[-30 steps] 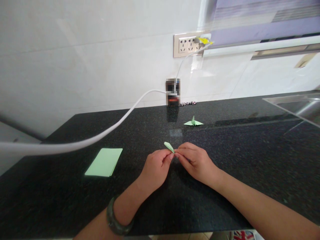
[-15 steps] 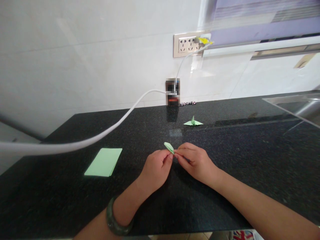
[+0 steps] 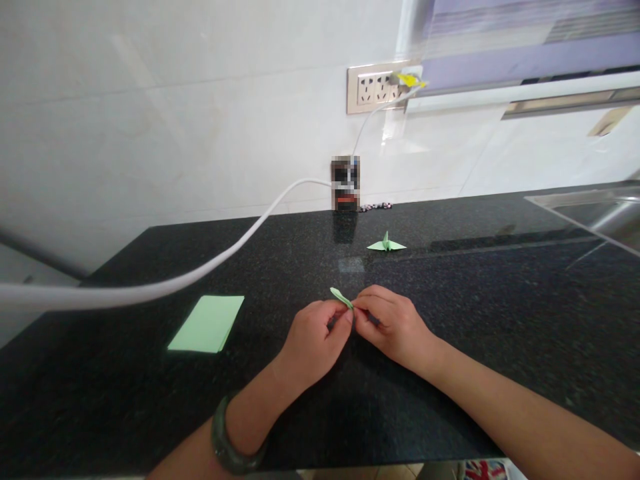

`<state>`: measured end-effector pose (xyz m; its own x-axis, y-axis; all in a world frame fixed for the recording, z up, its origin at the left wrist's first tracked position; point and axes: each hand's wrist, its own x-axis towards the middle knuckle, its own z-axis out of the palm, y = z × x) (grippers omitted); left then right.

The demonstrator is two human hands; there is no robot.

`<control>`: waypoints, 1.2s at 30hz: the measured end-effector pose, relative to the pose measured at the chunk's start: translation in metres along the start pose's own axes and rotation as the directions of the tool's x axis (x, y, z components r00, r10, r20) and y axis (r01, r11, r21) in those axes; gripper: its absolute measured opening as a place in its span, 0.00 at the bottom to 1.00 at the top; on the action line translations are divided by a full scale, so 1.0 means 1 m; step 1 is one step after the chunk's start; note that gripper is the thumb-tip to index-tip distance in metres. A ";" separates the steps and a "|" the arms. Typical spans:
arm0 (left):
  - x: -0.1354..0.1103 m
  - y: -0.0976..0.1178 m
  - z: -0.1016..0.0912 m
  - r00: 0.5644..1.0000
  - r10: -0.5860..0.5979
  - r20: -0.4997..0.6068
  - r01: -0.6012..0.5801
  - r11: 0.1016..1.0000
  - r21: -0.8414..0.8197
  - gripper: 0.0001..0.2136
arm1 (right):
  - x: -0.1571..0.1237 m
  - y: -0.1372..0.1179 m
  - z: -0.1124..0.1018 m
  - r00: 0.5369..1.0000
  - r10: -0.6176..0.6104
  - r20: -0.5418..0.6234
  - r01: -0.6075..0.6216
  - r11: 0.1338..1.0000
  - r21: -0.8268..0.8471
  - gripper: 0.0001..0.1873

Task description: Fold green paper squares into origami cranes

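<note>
A small piece of folded green paper (image 3: 341, 296) is pinched between my two hands above the dark countertop. My left hand (image 3: 317, 337) grips it between thumb and forefinger, from below and the left. The fingertips of my right hand (image 3: 393, 320) close on its right end, touching the left thumb. My fingers hide the lower part of the paper. Beyond my hands, a finished green paper crane (image 3: 387, 244) stands on the counter with its wings spread. To the left lies a stack of green paper sheets (image 3: 207, 325), slightly uneven at its edges.
A white cable (image 3: 240, 243) runs from the left foreground to a blurred-out device (image 3: 345, 183) leaning on the wall. Beside it lies a beaded strand (image 3: 376, 207). A wall socket (image 3: 373, 89) is above. At the right is a metal sink (image 3: 600, 203). The black countertop (image 3: 300, 433) ends near me.
The folded paper has turned to a narrower, more edge-on view. My left thumb and forefinger have shifted slightly right, closer to my right fingertips.
</note>
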<state>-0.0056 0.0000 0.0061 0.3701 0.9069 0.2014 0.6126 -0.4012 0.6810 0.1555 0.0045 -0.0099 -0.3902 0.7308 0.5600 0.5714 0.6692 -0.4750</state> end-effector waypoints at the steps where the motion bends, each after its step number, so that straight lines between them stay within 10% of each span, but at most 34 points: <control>1: 0.000 0.000 0.000 1.000 -0.003 -0.001 0.003 1.000 -0.006 0.11 | 0.000 0.000 0.000 1.000 0.002 -0.004 -0.002 1.000 0.003 0.07; 22: 0.001 -0.005 0.001 0.996 0.014 -0.090 -0.012 1.000 0.024 0.07 | 0.002 -0.004 0.003 0.971 0.240 -0.008 -0.229 0.934 0.275 0.05; 29: 0.002 -0.013 0.003 0.920 0.213 -0.328 -0.219 0.976 0.018 0.05 | -0.001 0.006 0.012 0.941 0.333 0.057 -0.309 0.778 0.547 0.01; 36: 0.001 -0.009 0.002 0.893 0.324 -0.312 -0.322 0.945 0.059 0.05 | 0.000 0.007 0.011 0.948 0.304 0.092 -0.288 0.701 0.653 0.03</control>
<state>-0.0100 0.0041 -0.0012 0.3112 0.7204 0.6199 0.5010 -0.6786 0.5371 0.1519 0.0109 -0.0206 -0.2627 0.9087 0.3245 0.0414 0.3466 -0.9371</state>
